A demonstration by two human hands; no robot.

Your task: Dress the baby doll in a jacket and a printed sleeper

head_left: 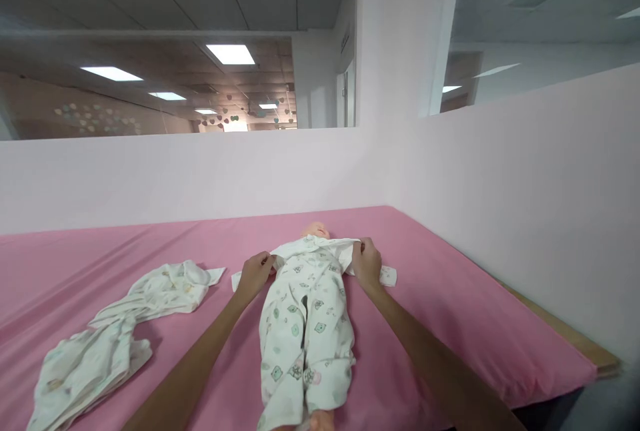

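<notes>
A baby doll (pixel 317 229) lies on its back on the pink sheet, its head toward the wall and its feet toward me. White baby clothes (pixel 305 311) with small printed pictures cover its body and legs, and a slit shows between the legs. My left hand (pixel 257 275) is closed on the cloth edge at the left of the doll's chest. On the opposite side my right hand (pixel 367 260) grips the other edge, and the cloth is stretched between the two. White sleeve ends (pixel 388 276) stick out past both hands. The doll's own hands are mostly hidden.
More white printed baby clothes (pixel 165 287) lie crumpled on the left of the pink sheet (pixel 415 324). White walls (pixel 200 181) with windows above border the bed at the back and right. A wooden edge (pixel 560 324) shows along the right side.
</notes>
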